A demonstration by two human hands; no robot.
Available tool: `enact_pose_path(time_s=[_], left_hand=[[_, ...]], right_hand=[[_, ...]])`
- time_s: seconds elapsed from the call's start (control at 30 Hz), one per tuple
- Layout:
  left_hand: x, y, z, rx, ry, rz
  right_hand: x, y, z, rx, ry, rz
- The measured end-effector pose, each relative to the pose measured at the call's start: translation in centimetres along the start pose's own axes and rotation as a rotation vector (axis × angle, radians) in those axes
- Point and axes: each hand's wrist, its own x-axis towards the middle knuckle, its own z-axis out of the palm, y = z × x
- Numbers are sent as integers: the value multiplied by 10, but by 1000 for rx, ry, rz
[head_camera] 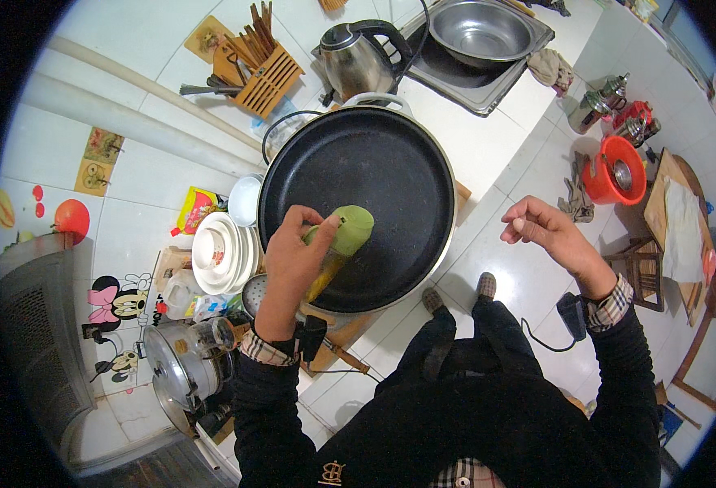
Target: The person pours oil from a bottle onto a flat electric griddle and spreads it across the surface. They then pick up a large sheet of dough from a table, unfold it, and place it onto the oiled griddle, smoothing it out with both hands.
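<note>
My left hand (294, 256) grips an oil bottle with a green top (353, 230) and yellow oil (326, 277) in its clear body. The bottle is tilted above the left part of a large round black pan (370, 165) with a pale rim. Whether oil is leaving the spout cannot be made out. To the right of the pan, over the floor, my right hand (544, 235) hangs with loosely curled fingers and holds nothing.
Left of the pan stand stacked white plates and bowls (245, 259), a steel pot (178, 360) and a skimmer (254, 293). Behind it are an electric kettle (355, 64), a chopstick rack (269, 79) and a steel basin (481, 27). A red bucket (595, 177) sits at right.
</note>
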Motion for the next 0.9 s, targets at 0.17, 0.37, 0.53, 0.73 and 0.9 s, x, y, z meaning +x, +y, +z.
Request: enact_pose_path(time_s=[0.17,0.37,0.53,0.73,0.9], left_hand=[[3,5,2,42,-2,61],[15,18,3,-23,10,78],[30,18,10,32,-34,92],[37,14,17,-42,66,119],[48,7,20,-132,-13,79]], right_hand=[[-1,0,-2,-30,27,0],[0,2,-3,-46,53,-43],[-5,2,-4,-33,86,-54],[-13,3,-6,-2,122,-29],[-13,6,-4,15,127,-30]])
